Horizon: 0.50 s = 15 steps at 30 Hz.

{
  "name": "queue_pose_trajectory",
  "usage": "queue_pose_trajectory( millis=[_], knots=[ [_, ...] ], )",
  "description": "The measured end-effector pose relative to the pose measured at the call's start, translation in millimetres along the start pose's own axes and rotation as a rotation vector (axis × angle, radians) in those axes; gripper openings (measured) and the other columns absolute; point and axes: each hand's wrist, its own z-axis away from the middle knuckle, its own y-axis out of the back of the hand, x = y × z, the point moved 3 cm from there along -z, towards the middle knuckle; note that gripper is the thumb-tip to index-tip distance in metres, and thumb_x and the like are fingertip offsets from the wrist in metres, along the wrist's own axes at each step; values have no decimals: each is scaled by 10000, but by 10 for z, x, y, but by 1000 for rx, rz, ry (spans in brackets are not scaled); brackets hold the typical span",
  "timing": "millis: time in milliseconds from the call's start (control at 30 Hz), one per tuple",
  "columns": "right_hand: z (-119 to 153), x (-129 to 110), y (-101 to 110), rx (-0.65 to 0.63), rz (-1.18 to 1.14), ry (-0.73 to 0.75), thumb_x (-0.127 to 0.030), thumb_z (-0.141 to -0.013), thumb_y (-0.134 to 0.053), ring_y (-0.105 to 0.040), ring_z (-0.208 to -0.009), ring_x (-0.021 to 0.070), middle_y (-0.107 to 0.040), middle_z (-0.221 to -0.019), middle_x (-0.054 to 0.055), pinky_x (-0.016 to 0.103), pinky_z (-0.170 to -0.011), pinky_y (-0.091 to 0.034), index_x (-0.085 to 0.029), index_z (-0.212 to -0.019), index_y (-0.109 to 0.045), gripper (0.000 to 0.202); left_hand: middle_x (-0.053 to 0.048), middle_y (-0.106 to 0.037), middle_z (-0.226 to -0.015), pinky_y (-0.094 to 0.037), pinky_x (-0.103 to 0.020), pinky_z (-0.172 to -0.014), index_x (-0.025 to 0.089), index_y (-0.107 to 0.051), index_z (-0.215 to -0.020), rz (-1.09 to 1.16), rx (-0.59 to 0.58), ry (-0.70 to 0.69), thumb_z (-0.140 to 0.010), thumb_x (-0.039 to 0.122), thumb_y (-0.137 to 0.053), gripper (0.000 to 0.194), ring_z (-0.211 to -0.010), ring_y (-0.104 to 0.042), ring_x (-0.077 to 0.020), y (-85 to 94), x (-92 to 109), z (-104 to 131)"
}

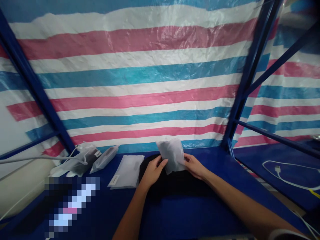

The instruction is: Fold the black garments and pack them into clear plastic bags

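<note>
Between my two hands I hold up a frosted translucent plastic bag [173, 156] with something dark inside that I cannot make out. My left hand [153, 170] pinches its left edge, thumb in front. On the other edge, the fingers of my right hand [196, 166] are closed. Beneath and behind the bag lies a black cloth-like item [172, 187] on the blue tabletop [200, 216]; my hands and the bag hide part of it. Just left of it, a flat stack of frosted plastic bags [127, 171] with a small label rests on the table.
Farther left are another frosted packet [105, 158] and a bagged dark item [80, 161] with a grey cable. A pixelated bright screen [75, 203] lies at the front left. Blue metal posts [246, 86] frame a striped tarp [140, 76]. A white USB cable [287, 166] lies at right.
</note>
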Motion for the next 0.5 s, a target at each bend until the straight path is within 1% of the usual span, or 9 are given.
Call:
queue_pose_trajectory(
  millis=[67, 133, 200, 300, 400, 500],
  knots=[
    [51, -34, -106, -49, -22, -42, -543, -789, -900, -788, -995, 323, -813, -1116, 109, 546, -1043, -581, -192, -1187, -761, 549, -63, -774, -1296, -570, -431, -1024, 263, -751, -1324, 33, -32, 7, -997, 522, -659, 427, -1211, -709, -336, -53, 32, 9],
    [86, -81, -155, -75, -30, -58, -532, -765, -923, -783, -1015, 332, -816, -1094, 117, 552, -1060, -569, -184, -1162, -774, 548, -65, -794, -1230, -586, -415, -966, 248, -771, -1285, 77, -28, 25, -976, 525, -688, 423, -1148, -726, -335, -81, 35, 8],
    [106, -122, -165, -99, -31, -56, -517, -750, -937, -769, -1066, 343, -812, -1114, 120, 558, -1069, -563, -191, -1183, -774, 566, -68, -810, -1135, -590, -390, -895, 224, -804, -1197, 97, -11, 35, -950, 530, -722, 402, -1045, -741, -319, -87, 22, 2],
    [114, -144, -149, -119, -36, -47, -464, -736, -957, -747, -1126, 346, -803, -1159, 116, 560, -1090, -549, -198, -1231, -764, 595, -58, -807, -986, -560, -338, -801, 189, -835, -1022, 62, 18, 48, -917, 549, -753, 384, -915, -725, -280, -63, 7, -3],
    [111, -120, -124, -104, -77, -43, -399, -722, -972, -750, -1112, 331, -800, -1179, 108, 548, -1103, -539, -203, -1242, -765, 592, -53, -796, -928, -531, -320, -782, 170, -841, -952, 38, 22, 76, -910, 572, -747, 415, -877, -702, -262, -36, 6, -1],
    [104, -74, -114, -79, -142, -77, -365, -753, -948, -766, -1064, 315, -806, -1160, 107, 531, -1074, -560, -211, -1213, -779, 513, -61, -805, -953, -527, -325, -805, 170, -850, -966, 78, 63, 111, -901, 583, -747, 430, -900, -703, -267, -16, -11, -7]
  ],
)
